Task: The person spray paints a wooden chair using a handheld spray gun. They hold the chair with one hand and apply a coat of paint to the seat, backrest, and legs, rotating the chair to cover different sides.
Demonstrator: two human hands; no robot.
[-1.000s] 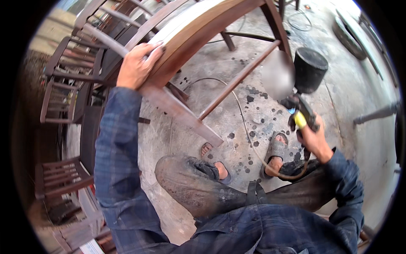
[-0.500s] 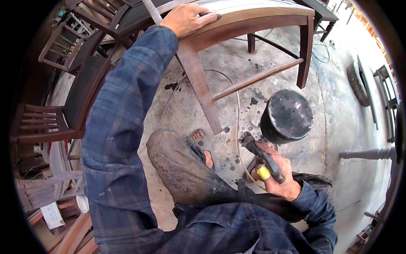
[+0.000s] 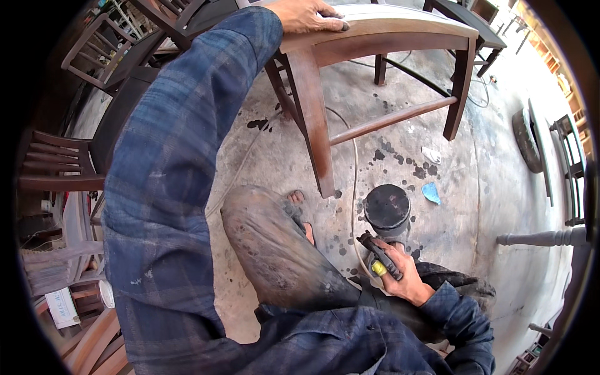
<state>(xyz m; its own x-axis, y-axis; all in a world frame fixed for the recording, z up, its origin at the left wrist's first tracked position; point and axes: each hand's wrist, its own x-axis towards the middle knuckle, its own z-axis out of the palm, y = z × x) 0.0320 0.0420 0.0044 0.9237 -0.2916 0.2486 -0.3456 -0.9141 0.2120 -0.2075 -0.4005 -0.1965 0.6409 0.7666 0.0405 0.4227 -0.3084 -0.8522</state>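
My left hand [image 3: 305,15] grips the near left corner of a brown wooden chair [image 3: 394,45], its thumb along the curved front edge. Pale, worn-looking wood shows along the seat's rim; the left front leg is lighter brown than the right. Low on the right, my right hand [image 3: 406,278] is wrapped round the dark handle of a spray gun [image 3: 379,250] with a yellow part at its end. The gun's round black cup [image 3: 387,209] is beyond my fingers, over the floor. A thin hose [image 3: 356,187] runs across the floor to the gun's side.
Dark chairs [image 3: 119,119] crowd the left, above stacked wood parts [image 3: 94,340] and a white box [image 3: 62,307]. A blue scrap [image 3: 430,192] and a white scrap [image 3: 431,155] lie on the stained concrete. At right are a tyre-like ring [image 3: 526,140] and a turned leg [image 3: 544,238].
My left hand and the chair have shifted right, and the chair has turned slightly. The spray gun and its cup have moved lower and left, uncovering the two scraps on the floor.
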